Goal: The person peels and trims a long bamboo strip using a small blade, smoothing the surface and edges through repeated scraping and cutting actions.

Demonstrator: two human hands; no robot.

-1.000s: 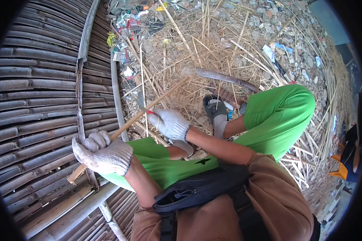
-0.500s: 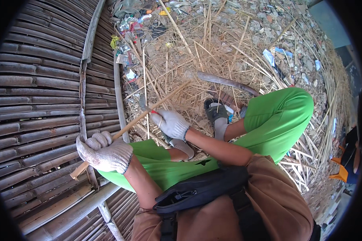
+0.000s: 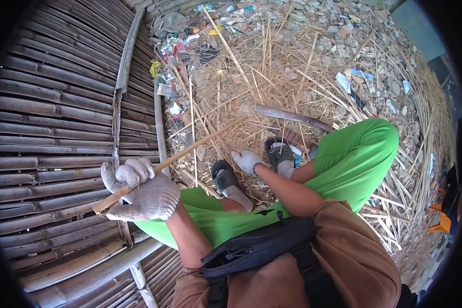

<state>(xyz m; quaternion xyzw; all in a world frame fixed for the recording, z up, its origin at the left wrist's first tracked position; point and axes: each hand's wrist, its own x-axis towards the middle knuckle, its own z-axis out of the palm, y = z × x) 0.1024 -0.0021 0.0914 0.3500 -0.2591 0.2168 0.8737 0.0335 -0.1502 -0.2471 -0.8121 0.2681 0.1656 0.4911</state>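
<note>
Clearly, the left hand [image 3: 141, 190], in a white knit glove, is wrapping its fingers shut around the near end of a thin bamboo stick [image 3: 190, 150], holding it slanted so its far tip is lying out over the straw-littered ground [image 3: 272, 82]. Beyond those fingers, the gloved right hand [image 3: 247, 160] is reaching down between the two sandalled feet [image 3: 226, 180]; whether its fingers are curling on anything, I cannot tell. A slatted bamboo panel [image 3: 56, 128] is lying beside the left knuckles.
</note>
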